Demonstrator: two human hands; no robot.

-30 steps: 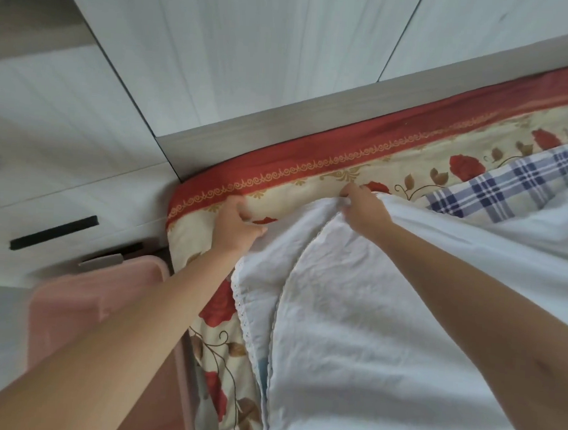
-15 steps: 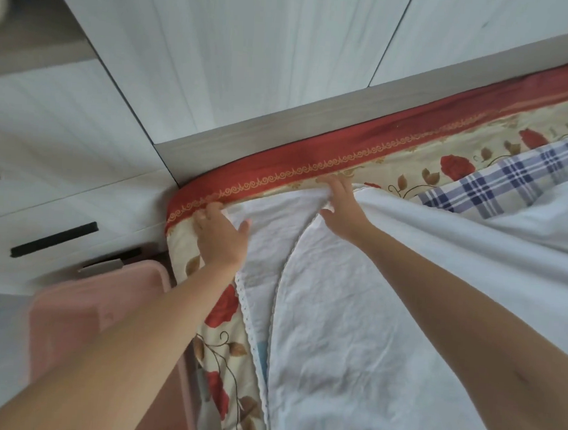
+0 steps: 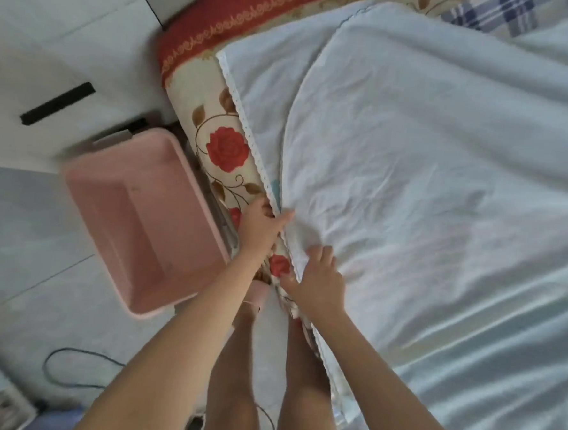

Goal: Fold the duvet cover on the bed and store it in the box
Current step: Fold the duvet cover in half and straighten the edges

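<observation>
Change: since the earlier frames we have brought both hands back from the far corner of the cover [image 3: 410, 189] to its side edge, level with the near end of the box [image 3: 110, 204]. That far corner now lies flat, beyond the box's far end.
Left hand [image 3: 262, 226]: we pinch the lace edge [image 3: 249, 136] of the cover, thumb on top and fingers curled under. The hand sits just right of the box, by its near right corner.
Right hand [image 3: 318, 280]: fingers are spread and laid flat on the cover, with the thumb out toward the lace edge. It holds nothing and sits right of the box, nearer to us than the left hand.
Cover: white and wrinkled, spread on the bed to the right of the box, not in it. One layer overlaps another along a curved line running away from the left hand.
Sheet [image 3: 227, 148]: rose print with a red border, showing as a strip between the box and the lace edge.
Box: pink, open-topped, standing on the floor [image 3: 23, 265]. We cannot tell whether it touches the bed's side or stands just beside it.
Cabinet [image 3: 54, 34]: white with a black handle [image 3: 58, 103], beyond the box.
Plaid cloth [image 3: 481, 11]: far right of the box, at the cover's far edge.
Cable [image 3: 67, 361]: dark, on the floor, nearer to us than the box.
</observation>
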